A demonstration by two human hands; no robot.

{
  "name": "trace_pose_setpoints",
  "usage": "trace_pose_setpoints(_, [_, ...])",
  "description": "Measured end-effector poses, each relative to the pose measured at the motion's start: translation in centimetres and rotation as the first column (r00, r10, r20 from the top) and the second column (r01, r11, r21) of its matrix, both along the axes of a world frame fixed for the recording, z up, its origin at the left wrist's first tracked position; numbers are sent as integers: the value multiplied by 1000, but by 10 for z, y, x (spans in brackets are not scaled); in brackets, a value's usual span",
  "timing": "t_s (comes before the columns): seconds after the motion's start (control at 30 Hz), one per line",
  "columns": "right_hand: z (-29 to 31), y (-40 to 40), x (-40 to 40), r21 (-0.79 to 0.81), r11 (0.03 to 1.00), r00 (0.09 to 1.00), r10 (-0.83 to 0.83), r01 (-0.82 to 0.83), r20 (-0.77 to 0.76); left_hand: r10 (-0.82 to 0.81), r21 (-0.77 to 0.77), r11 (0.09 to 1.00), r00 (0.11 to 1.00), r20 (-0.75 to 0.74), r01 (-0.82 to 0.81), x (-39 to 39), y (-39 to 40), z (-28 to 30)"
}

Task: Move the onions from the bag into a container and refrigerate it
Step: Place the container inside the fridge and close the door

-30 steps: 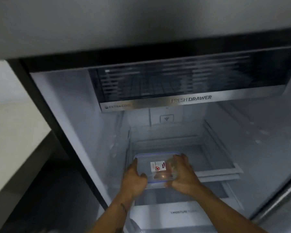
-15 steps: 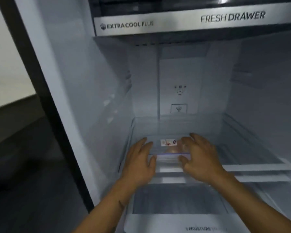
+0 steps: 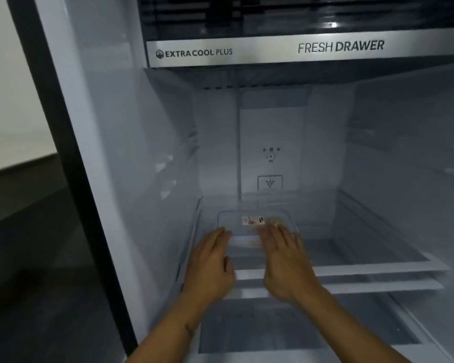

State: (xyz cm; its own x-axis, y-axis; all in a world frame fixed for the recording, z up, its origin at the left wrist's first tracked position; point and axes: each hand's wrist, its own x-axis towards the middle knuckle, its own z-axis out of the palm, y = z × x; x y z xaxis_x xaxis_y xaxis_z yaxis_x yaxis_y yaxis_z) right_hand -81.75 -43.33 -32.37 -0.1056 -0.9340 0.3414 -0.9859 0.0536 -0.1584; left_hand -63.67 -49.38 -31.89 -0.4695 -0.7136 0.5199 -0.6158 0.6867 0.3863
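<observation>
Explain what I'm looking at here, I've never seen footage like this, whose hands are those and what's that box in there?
No machine here: a person wears a camera on their head, so you see their own two bare hands from above. They face an open white refrigerator, below a silver-fronted drawer labelled FRESH DRAWER. On the clear glass shelf sits a clear rectangular plastic container with a blue-edged lid and a small sticker. The left hand and right hand are open, fingers forward, against the container's near edge; neither grips it. Its contents are too blurred to make out. Another shelf lies just beneath.
</observation>
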Motion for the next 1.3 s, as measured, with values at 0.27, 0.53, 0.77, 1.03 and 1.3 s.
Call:
trace_pose_setpoints(0.27, [40,-54,-7,260,964,999,-51,48,3,0,179,983,984,176,-32,-11,-55,18])
trace_pose_setpoints(0.53, [66,-64,-9,364,930,996,-76,54,46,-29,322,943,940,341,-88,-25,-66,42])
trace_pose_setpoints(0.77, [155,16,-20,398,917,955,-88,-34,284,-58,497,866,979,198,-49,-17,-6,145])
trace_pose_setpoints(1.03, [319,136,-2,243,970,932,-98,11,348,-65,535,845,994,92,6,10,106,312])
trace_pose_setpoints(1.3, [434,258,34,174,979,941,-156,106,301,-123,521,848,992,13,98,59,226,420])
